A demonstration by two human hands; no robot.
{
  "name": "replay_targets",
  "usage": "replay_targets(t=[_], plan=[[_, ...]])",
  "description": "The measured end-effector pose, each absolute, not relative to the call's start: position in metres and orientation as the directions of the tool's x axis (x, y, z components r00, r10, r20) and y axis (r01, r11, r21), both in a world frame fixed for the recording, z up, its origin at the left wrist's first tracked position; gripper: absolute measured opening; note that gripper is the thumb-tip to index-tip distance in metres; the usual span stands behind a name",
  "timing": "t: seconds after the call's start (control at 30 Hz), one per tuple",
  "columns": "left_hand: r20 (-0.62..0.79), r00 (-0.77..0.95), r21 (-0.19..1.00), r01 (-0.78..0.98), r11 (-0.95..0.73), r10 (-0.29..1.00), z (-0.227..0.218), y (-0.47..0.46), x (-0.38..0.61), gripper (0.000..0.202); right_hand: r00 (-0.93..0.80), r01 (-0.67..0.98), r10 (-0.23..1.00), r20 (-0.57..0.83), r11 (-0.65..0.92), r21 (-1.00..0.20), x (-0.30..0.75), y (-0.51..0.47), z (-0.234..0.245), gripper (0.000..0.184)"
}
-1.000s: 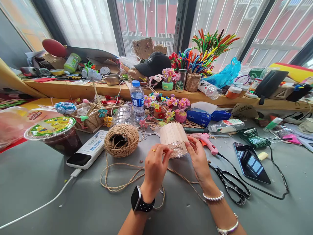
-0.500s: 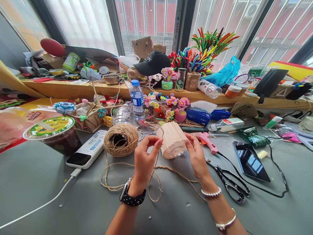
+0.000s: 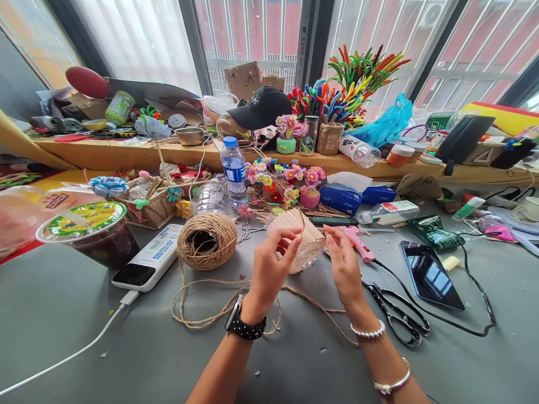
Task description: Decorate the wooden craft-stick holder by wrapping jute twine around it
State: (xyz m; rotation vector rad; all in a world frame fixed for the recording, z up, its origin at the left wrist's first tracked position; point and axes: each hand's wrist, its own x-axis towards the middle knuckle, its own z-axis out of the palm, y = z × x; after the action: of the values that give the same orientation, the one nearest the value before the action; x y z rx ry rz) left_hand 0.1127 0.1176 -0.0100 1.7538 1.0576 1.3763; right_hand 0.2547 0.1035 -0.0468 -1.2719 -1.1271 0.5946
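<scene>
Your left hand (image 3: 269, 272) pinches the twine (image 3: 302, 221) before the cup (image 3: 312, 237), which lies at twelve o'clock between both hands. Your right hand (image 3: 347, 272), fingers bunched, meets its three o'clock edge; whether it grips, I cannot tell. The ball (image 3: 225, 238) sits at nine.

Wears just behind the left hand (image 3: 268, 270), slightly past six o'clock in view, a smartwatch (image 3: 234, 312) with a silvery case edge and a black strap (image 3: 253, 327) scattered with small round white dots. Carries two silver-toned pieces behind the right hand (image 3: 347, 273), between four and five o'clock: first a bracelet (image 3: 369, 334) of round beads, then, farther from centre, a slim smooth bangle (image 3: 384, 388) with a knobbed lower edge. Leaves both forearms (image 3: 223, 365) bare.
</scene>
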Motion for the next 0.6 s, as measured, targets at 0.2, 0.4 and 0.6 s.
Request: replay_targets(t=[0.2,0.4,0.6], plan=[[0.45,0.133,0.847,0.249,-0.469,0.883,-0.009,0.114,0.112,0.015,0.41,0.251,0.844,0.346,0.261,-0.932,0.262,0.1,-0.042,0.038],[0.457,0.08,0.833,0.312,-0.457,0.886,-0.012,0.108,0.105,0.011,0.585,0.618,0.736,0.341,-0.133,-0.775,0.328,0.096,-0.033,0.042],[0.393,0.046,0.891,0.23,-0.392,0.919,-0.014,0.099,0.095,0.014,0.552,0.713,0.811,0.194,-0.339,-0.613,0.366,0.109,-0.051,0.036]])
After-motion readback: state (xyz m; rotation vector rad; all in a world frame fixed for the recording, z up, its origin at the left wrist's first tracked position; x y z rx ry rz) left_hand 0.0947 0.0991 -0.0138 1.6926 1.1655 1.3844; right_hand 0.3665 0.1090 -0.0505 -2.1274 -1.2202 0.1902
